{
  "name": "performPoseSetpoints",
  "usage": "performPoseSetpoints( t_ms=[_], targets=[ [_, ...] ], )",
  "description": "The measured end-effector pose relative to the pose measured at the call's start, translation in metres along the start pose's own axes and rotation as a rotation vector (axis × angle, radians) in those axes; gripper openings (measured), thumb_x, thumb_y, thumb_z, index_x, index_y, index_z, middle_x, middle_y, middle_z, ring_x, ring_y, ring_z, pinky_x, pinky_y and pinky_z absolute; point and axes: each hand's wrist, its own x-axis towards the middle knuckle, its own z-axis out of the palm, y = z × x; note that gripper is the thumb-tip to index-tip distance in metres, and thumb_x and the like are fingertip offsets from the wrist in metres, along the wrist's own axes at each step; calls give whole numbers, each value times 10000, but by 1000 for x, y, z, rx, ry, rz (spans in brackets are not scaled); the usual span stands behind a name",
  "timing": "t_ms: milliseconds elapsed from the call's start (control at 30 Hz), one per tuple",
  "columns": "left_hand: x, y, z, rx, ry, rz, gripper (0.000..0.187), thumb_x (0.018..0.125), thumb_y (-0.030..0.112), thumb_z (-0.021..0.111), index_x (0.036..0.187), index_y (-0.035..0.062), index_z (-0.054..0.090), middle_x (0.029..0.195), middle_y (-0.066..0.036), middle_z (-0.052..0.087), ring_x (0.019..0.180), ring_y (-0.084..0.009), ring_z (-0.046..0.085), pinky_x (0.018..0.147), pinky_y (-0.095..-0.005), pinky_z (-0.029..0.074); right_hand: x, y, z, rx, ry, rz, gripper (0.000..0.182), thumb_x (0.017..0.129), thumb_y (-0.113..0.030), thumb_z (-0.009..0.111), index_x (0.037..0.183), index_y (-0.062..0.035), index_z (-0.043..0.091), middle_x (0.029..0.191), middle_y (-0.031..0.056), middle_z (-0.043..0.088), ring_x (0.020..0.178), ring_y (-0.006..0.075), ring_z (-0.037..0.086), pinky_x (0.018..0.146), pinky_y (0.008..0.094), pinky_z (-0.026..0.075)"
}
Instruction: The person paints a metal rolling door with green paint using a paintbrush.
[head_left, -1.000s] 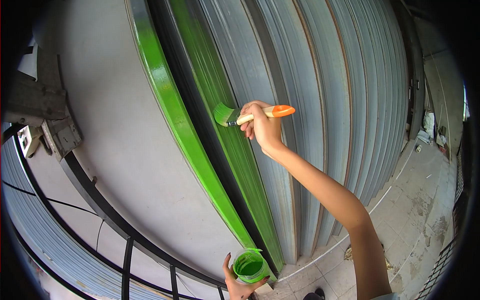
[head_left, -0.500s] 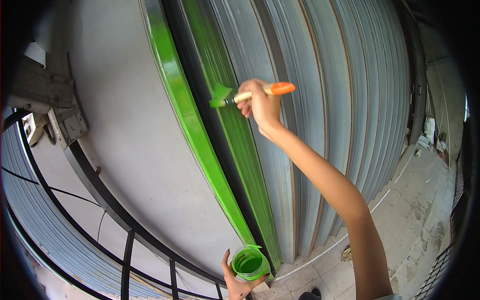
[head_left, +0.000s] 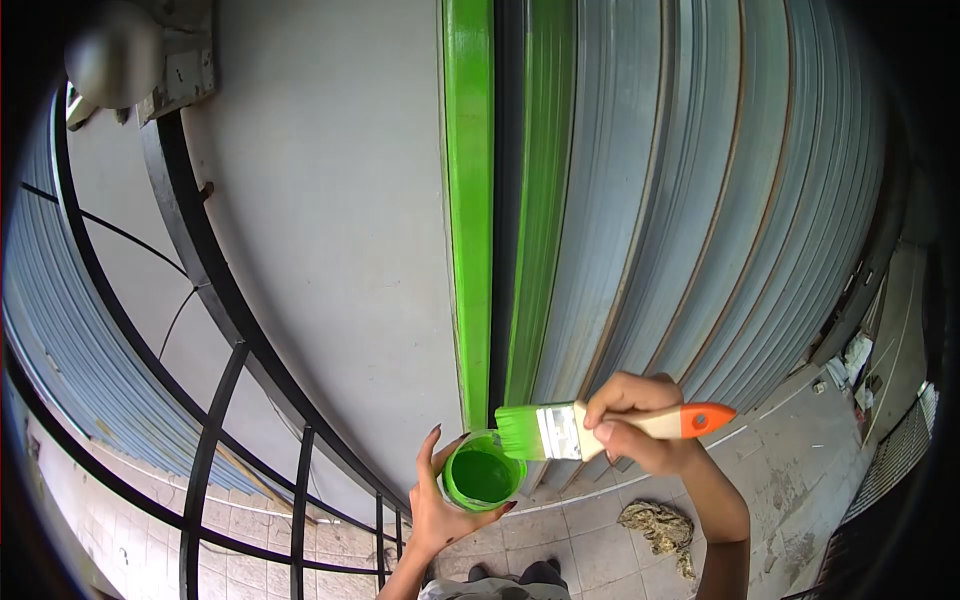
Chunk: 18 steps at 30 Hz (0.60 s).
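Observation:
My right hand (head_left: pixel 640 420) grips a paintbrush (head_left: pixel 560 430) by its wooden handle, which ends in an orange tip. Green paint coats the bristles, which overlap the right rim of a small tub of green paint (head_left: pixel 484 474). Around that tub curl the fingers of my left hand (head_left: pixel 440 500), low in the view. Above the tub rises a glossy green post (head_left: pixel 470 220). To its right, past a dark gap, stands a metal shutter panel (head_left: pixel 545 190) whose nearest strip carries streaky green paint.
Grey corrugated shutter folds (head_left: pixel 700 200) fill the right side. A pale wall (head_left: pixel 320 220) lies left of the post, with a black metal railing (head_left: pixel 205 440) at lower left. A crumpled rag (head_left: pixel 658 530) lies on the tiled floor (head_left: pixel 590 545).
My right hand has brought the paintbrush down from the green shutter strip to the tub. The view has turned, so the post now stands nearly upright.

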Motion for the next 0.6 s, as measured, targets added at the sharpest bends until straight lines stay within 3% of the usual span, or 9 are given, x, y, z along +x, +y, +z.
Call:
performPoseSetpoints(
  t_ms=[133, 233, 467, 600],
  targets=[
    [-1, 1, 9, 50, 52, 95, 1182, 502, 254, 920, 1392, -16, 191, 1194, -191, 599, 1005, -322, 651, 845, -370, 543, -6, -6, 22, -348, -150, -171, 81, 809, -66, 615, 883, -65, 585, 615, 22, 610, 464, 157, 592, 410, 271, 435],
    [-2, 1, 10, 89, 103, 179, 1126, 496, 199, 906, 1376, -23, 239, 1203, -193, 595, 1033, -336, 635, 883, -369, 521, -10, 0, 29, -435, -216, -186, 80, 806, -63, 621, 875, -63, 580, 596, 15, 591, 454, 151, 581, 396, 273, 425],
    [-4, -2, 7, 231, 203, 318, 923, 525, 100, 850, 1299, -12, 360, 1249, -179, 579, 1186, -373, 538, 1007, -503, 415, -12, 6, 43, -481, -177, -220, 120, 786, -59, 662, 865, -59, 571, 569, 7, 573, 435, 136, 568, 379, 261, 413],
    [-5, -1, 4, 256, 244, 355, 870, 535, 97, 838, 1272, -2, 386, 1262, -179, 572, 1201, -377, 528, 1010, -532, 404, -14, 13, 55, -423, -157, -89, 128, 815, -110, 690, 874, -53, 591, 613, 24, 617, 481, 135, 607, 413, 246, 445]
  ],
)
